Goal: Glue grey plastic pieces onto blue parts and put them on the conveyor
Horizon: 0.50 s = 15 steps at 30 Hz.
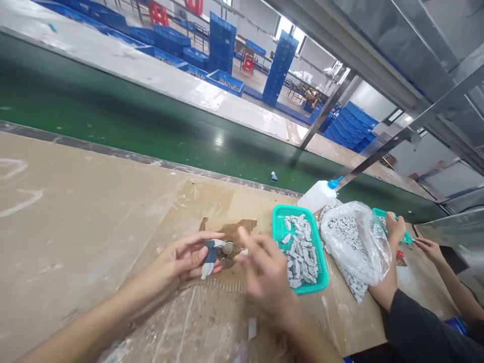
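My left hand [192,256] is closed on a small dark blue and light grey plastic figure [210,256], pinched between thumb and fingers. Just right of the figure is a small round dish [228,248] with pale stuff in it, on a stained patch of cardboard [242,228]. Blurred by motion, my right hand [266,272] is near the dish, and a small whitish piece [244,252] shows at its pinched fingertips. To its right stands a turquoise basket [321,267] of small grey pieces [302,254].
A white bottle [317,196] with a blue cap lies tilted behind the basket. Beside it is a clear bag [353,242] of small grey parts. A co-worker's hands [395,227] work at the right. Beyond runs a green conveyor belt [170,136] carrying a small figure [274,177].
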Available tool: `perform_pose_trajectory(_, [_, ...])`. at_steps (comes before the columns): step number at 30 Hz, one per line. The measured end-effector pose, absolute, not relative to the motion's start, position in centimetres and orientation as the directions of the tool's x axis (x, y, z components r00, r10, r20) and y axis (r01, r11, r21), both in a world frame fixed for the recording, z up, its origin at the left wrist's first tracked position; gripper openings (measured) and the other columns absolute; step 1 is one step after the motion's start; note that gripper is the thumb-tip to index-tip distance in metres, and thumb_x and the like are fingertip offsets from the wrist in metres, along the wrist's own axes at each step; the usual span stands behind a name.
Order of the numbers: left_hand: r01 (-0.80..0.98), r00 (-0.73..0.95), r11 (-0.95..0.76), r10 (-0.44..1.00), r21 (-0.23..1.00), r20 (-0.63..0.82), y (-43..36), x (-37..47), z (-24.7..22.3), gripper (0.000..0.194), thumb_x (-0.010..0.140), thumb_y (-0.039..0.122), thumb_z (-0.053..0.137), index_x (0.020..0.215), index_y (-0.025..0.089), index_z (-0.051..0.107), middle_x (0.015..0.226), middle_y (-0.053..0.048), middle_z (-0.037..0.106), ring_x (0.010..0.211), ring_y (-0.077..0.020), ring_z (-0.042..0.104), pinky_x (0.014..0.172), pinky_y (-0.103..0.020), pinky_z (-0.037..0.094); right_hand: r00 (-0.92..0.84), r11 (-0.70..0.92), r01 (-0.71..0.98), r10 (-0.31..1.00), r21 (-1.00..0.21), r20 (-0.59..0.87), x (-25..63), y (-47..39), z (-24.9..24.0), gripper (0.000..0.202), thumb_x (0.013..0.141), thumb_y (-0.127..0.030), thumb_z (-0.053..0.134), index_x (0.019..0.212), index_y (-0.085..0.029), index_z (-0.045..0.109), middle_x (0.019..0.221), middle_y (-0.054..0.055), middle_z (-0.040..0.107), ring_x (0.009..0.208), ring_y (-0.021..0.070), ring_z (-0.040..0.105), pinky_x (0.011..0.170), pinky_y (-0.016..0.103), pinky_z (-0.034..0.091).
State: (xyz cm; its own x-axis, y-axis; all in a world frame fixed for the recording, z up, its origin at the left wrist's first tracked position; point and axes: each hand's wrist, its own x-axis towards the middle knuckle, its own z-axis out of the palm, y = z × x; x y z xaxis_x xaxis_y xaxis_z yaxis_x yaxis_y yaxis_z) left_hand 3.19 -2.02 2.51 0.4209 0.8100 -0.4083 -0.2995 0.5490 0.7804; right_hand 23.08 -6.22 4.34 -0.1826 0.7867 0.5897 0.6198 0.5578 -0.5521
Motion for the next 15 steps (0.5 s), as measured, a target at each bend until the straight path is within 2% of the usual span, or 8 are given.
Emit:
perform_pose_trajectory(2, [-0.367, 0.379, 0.578, 0.809, 0.729, -0.450, -1.8, 3.3, 2.3, 0.042, 0.063, 0.024, 0.087, 0.100, 0.019, 0.070, 0.085, -0.005, 0.072, 0.074, -0.0218, 0.073, 0.078, -0.030, 0.061, -0.058, 0.501, 0.671, 0.771, -0.547, 0.634, 24.9, -6.1, 5.6, 0.041, 0.096, -0.016, 0.050, 0.135, -0.026, 0.058, 0.089, 0.004, 0.066, 0.081, 0.0140, 0.062, 0.073, 0.026, 0.053])
perform_pose_trajectory(5, [-0.455, 0.264, 0.546, 0.837, 0.703, -0.479, -1.5, 3.5, 2.1, 0.039, 0.056, 0.008, 0.084, 0.091, 0.017, 0.070, 0.074, -0.001, 0.069, 0.068, -0.0204, 0.072, 0.074, -0.031, 0.063, 0.065, 0.370, 0.762, 0.773, -0.531, 0.632, 28.0, -5.5, 6.4, 0.032, 0.096, -0.017, 0.048, 0.118, -0.022, 0.070, 0.082, 0.003, 0.068, 0.075, 0.0136, 0.063, 0.068, 0.025, 0.051])
perform_pose_trajectory(8, [-0.489, 0.194, 0.531, 0.840, 0.692, -0.507, -1.5, 3.6, 2.7, 0.031, 0.059, 0.002, 0.076, 0.085, 0.020, 0.071, 0.073, 0.001, 0.069, 0.065, -0.0190, 0.071, 0.068, -0.028, 0.064, 0.151, 0.217, 0.825, 0.805, -0.521, 0.574, 30.9, -4.7, 6.0, 0.029, 0.095, -0.020, 0.049, 0.109, -0.019, 0.074, 0.082, 0.005, 0.070, 0.072, 0.0149, 0.064, 0.068, 0.027, 0.051])
perform_pose_trajectory(10, [-0.476, 0.177, 0.553, 0.822, 0.684, -0.541, -1.5, 3.7, 3.4, 0.029, 0.062, 0.000, 0.072, 0.081, 0.022, 0.072, 0.074, 0.002, 0.069, 0.063, -0.0178, 0.070, 0.064, -0.025, 0.064, 0.206, 0.084, 0.860, 0.845, -0.504, 0.493, 32.2, -4.4, 5.6, 0.029, 0.096, -0.021, 0.048, 0.108, -0.017, 0.074, 0.087, 0.007, 0.072, 0.076, 0.0160, 0.066, 0.073, 0.028, 0.052])
perform_pose_trajectory(12, [-0.451, 0.166, 0.578, 0.803, 0.680, -0.573, -1.4, 3.7, 4.1, 0.029, 0.062, -0.001, 0.071, 0.078, 0.023, 0.072, 0.076, 0.004, 0.070, 0.063, -0.0174, 0.069, 0.062, -0.023, 0.064, 0.219, -0.053, 0.902, 0.912, -0.429, 0.347, 32.9, -4.4, 5.1, 0.032, 0.097, -0.018, 0.044, 0.112, -0.016, 0.072, 0.096, 0.009, 0.072, 0.087, 0.0173, 0.067, 0.081, 0.029, 0.051])
perform_pose_trajectory(15, [-0.364, 0.187, 0.623, 0.777, 0.692, -0.601, -0.6, 4.0, 4.9, 0.032, 0.060, 0.002, 0.075, 0.082, 0.025, 0.073, 0.083, 0.004, 0.074, 0.074, -0.0205, 0.072, 0.064, -0.022, 0.063, 0.189, -0.144, 0.943, 0.974, -0.299, 0.126, 33.0, -4.6, 4.4, 0.031, 0.094, -0.013, 0.048, 0.110, -0.019, 0.074, 0.098, 0.010, 0.072, 0.094, 0.0195, 0.067, 0.085, 0.029, 0.050])
